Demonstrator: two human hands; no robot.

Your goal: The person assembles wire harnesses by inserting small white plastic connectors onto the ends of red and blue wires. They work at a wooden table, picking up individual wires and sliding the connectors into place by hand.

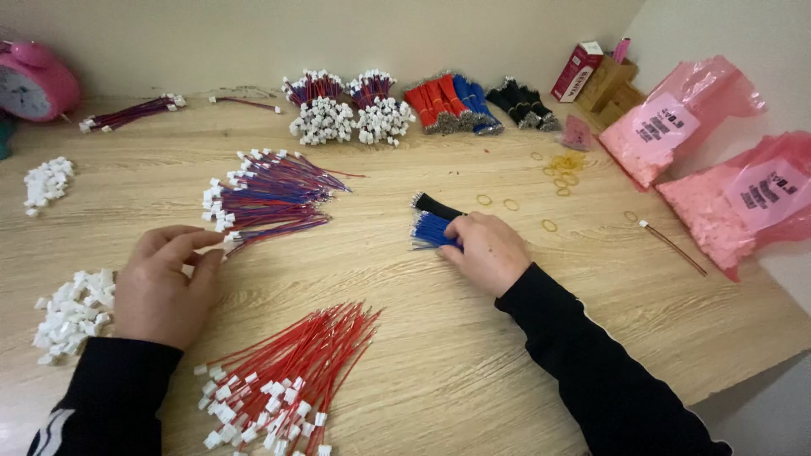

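My left hand (162,283) rests on the wooden table (439,338), its fingertips pinched on the white connector end of a red-and-blue wire (270,228) at the edge of a spread pile of such wires (270,190). My right hand (488,250) lies over a small bundle of blue wires (431,230), its fingers closed on them, with a black wire bundle (435,204) just behind. A fan of red wires with white connectors (287,380) lies near the front, between my arms.
Loose white connectors (74,312) lie at the left, more (46,181) farther back. Bundled wires (346,110), red and blue bundles (452,103) and black ones (524,103) line the wall. Pink bags (718,169), rubber bands (562,165), a cardboard box (610,84) and a pink clock (34,80) stand around.
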